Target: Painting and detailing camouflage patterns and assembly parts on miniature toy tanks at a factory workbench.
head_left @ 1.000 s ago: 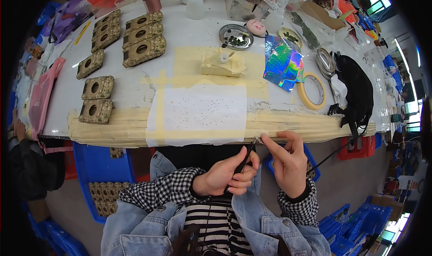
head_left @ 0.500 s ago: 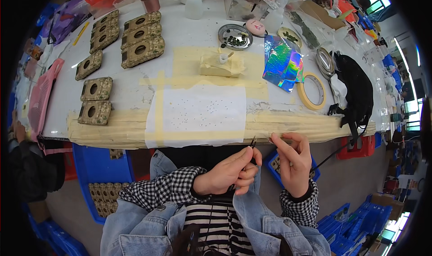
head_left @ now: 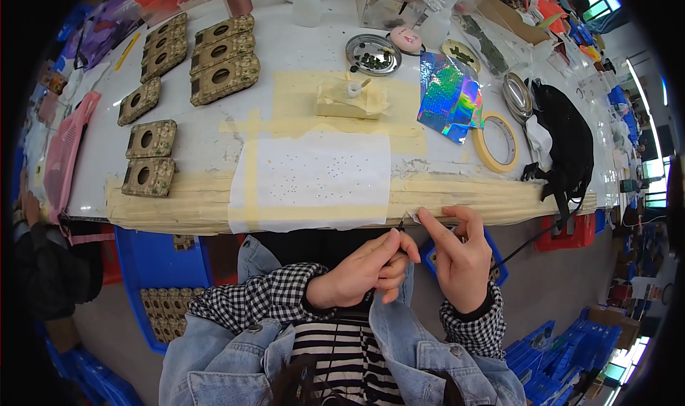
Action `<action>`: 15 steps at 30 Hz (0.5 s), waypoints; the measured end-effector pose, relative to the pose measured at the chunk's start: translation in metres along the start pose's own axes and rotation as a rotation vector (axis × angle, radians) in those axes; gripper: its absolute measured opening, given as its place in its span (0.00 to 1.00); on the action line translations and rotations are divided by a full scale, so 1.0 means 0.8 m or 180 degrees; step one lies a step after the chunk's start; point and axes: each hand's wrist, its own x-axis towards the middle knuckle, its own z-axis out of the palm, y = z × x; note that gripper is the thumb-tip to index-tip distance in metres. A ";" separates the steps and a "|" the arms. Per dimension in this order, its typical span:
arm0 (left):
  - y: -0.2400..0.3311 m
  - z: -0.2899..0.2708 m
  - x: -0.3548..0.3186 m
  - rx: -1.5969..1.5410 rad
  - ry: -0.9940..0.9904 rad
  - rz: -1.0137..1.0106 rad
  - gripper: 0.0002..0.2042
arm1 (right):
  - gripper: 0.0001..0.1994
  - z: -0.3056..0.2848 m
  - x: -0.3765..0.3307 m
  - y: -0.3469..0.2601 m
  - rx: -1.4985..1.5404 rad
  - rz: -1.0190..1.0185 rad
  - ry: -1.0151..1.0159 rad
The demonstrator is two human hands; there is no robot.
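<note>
My left hand (head_left: 367, 269) is closed round a slim tool with a dark, narrow tip (head_left: 401, 223), its kind too small to make out. Just right of that tip, at the table's front edge, a small whitish scrap (head_left: 414, 217) shows at the index fingertip of my right hand (head_left: 460, 263). The right thumb is hidden behind the fingers, which are bent as in a pinch. Beyond both hands lies a white paper sheet (head_left: 314, 153), taped down and dotted with many tiny dark specks.
Camouflage-patterned pieces with round holes (head_left: 225, 78) stand in groups on the left. A tape-wrapped block (head_left: 349, 100), a round metal dish with small dark green pieces (head_left: 373, 54), shiny holographic film (head_left: 448, 95), a tape roll (head_left: 495, 143) and a black bag (head_left: 564, 131) lie farther back.
My right hand has shifted slightly left, bringing the whitish scrap closer to the dark tool tip. The left hand stays nearly in place, its fingers a little looser.
</note>
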 end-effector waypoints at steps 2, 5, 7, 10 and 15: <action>0.000 0.002 0.000 0.0029 0.0103 0.0023 0.23 | 0.27 0.000 -0.001 0.003 0.0142 0.0070 -0.0016; -0.003 0.003 -0.001 0.0034 0.0301 0.0036 0.19 | 0.27 -0.004 -0.002 0.001 0.0070 -0.0030 -0.0092; -0.005 0.002 0.000 0.0005 0.0362 0.0068 0.17 | 0.27 -0.004 -0.003 -0.001 -0.0060 -0.0097 -0.0096; -0.008 0.004 -0.001 0.0018 0.0509 0.0104 0.16 | 0.27 -0.001 -0.002 -0.004 -0.0202 -0.0087 -0.0018; -0.011 0.007 0.001 0.0148 0.0658 0.0193 0.16 | 0.27 0.001 -0.001 -0.001 -0.0062 -0.0032 0.0038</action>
